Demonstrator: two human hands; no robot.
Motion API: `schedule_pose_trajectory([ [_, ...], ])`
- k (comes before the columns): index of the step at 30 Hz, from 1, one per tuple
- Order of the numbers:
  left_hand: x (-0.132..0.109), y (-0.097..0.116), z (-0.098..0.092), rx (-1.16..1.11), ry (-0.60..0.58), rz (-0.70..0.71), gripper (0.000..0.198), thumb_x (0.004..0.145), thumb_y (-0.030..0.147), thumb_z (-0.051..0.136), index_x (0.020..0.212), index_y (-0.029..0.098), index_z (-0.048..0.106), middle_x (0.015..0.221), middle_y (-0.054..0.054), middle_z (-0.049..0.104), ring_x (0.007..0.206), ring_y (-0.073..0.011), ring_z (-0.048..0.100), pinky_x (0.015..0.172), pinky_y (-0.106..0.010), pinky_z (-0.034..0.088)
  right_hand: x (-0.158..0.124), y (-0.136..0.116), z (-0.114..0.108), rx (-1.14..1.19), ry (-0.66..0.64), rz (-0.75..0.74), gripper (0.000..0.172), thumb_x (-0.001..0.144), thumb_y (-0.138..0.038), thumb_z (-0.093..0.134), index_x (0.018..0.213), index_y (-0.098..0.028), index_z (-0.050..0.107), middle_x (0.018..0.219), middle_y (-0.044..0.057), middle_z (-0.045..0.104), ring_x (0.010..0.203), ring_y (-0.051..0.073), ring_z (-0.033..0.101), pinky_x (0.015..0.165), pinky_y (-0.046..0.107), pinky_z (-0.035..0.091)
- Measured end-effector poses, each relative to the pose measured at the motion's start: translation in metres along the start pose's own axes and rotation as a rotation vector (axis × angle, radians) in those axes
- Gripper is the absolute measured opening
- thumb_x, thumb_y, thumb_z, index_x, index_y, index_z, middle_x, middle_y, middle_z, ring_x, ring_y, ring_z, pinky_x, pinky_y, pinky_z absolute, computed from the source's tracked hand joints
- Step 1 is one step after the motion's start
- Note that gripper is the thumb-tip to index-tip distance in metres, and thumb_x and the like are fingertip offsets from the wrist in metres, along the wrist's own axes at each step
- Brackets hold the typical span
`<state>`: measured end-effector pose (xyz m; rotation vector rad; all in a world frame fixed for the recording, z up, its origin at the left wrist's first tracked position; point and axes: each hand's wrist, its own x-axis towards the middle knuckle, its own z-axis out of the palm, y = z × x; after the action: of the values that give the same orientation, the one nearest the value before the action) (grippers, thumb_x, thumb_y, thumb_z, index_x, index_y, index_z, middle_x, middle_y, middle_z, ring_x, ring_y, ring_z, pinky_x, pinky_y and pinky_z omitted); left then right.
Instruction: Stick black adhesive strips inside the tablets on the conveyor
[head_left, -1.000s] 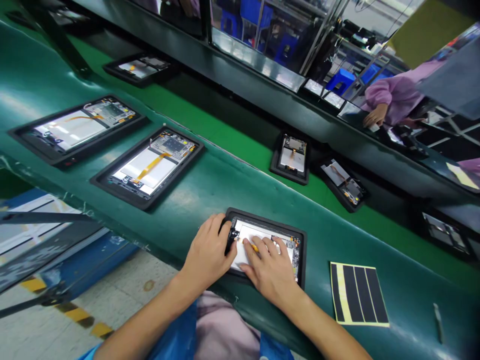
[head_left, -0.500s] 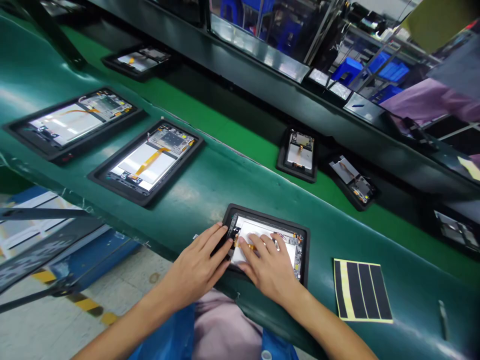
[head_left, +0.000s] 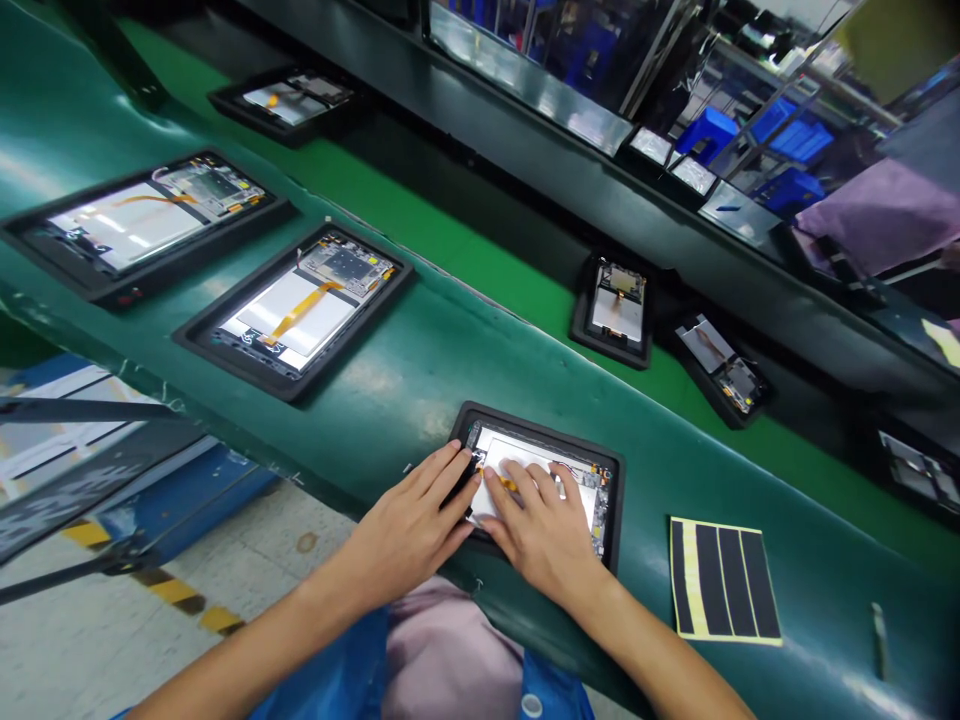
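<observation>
An opened tablet (head_left: 600,505), its white battery and circuit board exposed, lies in a black tray (head_left: 551,424) on the green bench right before me. My left hand (head_left: 412,520) rests at the tablet's left end, fingers stretched over the tray's edge and the dark parts there. Spread across the battery are the fingers of my right hand (head_left: 546,525), with the index fingertip beside an orange flex cable (head_left: 508,483). Both hands touch the tablet, and their fingertips are close together. What lies under the right palm is hidden.
Two more opened tablets in black trays, a nearer one (head_left: 300,305) and a farther one (head_left: 150,220), lie to the left. A sheet of black adhesive strips (head_left: 726,580) is at the right. Several tablets, including one (head_left: 619,300), sit on the green conveyor (head_left: 480,285) beyond.
The view has shifted slightly. My fingers have made only small movements at the tablet's left end, and both hands stay on it.
</observation>
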<state>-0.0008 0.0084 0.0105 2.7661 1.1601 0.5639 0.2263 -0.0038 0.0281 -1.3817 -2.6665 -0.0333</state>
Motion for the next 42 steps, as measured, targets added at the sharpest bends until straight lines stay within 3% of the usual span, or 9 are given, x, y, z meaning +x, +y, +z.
schedule_pose_trajectory([
  [7, 0.001, 0.002, 0.000, 0.039, 0.014, 0.004, 0.039, 0.101, 0.033, 0.053, 0.130, 0.010, 0.066, 0.144, -0.019, 0.061, 0.143, -0.0338, 0.050, 0.118, -0.045, 0.046, -0.001, 0.000, 0.000, -0.024, 0.019, -0.010, 0.045, 0.105, -0.049, 0.053, 0.139, -0.020, 0.061, 0.133, 0.011, 0.068, 0.116, 0.028, 0.056, 0.110, 0.045, 0.033],
  [19, -0.002, 0.003, 0.001, -0.003, 0.006, -0.027, 0.039, 0.100, 0.031, 0.055, 0.133, 0.012, 0.064, 0.148, -0.019, 0.058, 0.146, -0.0341, 0.047, 0.118, -0.046, 0.046, 0.002, 0.002, -0.003, 0.003, -0.056, -0.029, 0.049, 0.104, -0.051, 0.056, 0.142, -0.022, 0.058, 0.135, 0.012, 0.066, 0.117, 0.028, 0.057, 0.108, 0.048, 0.036],
  [28, 0.002, 0.004, -0.003, 0.040, 0.041, -0.006, 0.038, 0.102, 0.030, 0.052, 0.131, 0.009, 0.065, 0.144, -0.021, 0.060, 0.143, -0.0348, 0.050, 0.115, -0.046, 0.049, 0.004, 0.000, -0.005, -0.039, -0.022, -0.039, 0.046, 0.108, -0.048, 0.047, 0.141, -0.019, 0.059, 0.132, 0.011, 0.069, 0.116, 0.028, 0.056, 0.108, 0.047, 0.035],
  [42, -0.001, 0.007, -0.001, -0.020, 0.032, -0.059, 0.039, 0.101, 0.034, 0.056, 0.130, 0.010, 0.067, 0.146, -0.020, 0.059, 0.145, -0.0343, 0.047, 0.121, -0.045, 0.042, 0.008, 0.007, -0.009, -0.045, -0.073, -0.094, 0.046, 0.106, -0.048, 0.053, 0.141, -0.019, 0.058, 0.134, 0.010, 0.067, 0.117, 0.026, 0.055, 0.107, 0.045, 0.036],
])
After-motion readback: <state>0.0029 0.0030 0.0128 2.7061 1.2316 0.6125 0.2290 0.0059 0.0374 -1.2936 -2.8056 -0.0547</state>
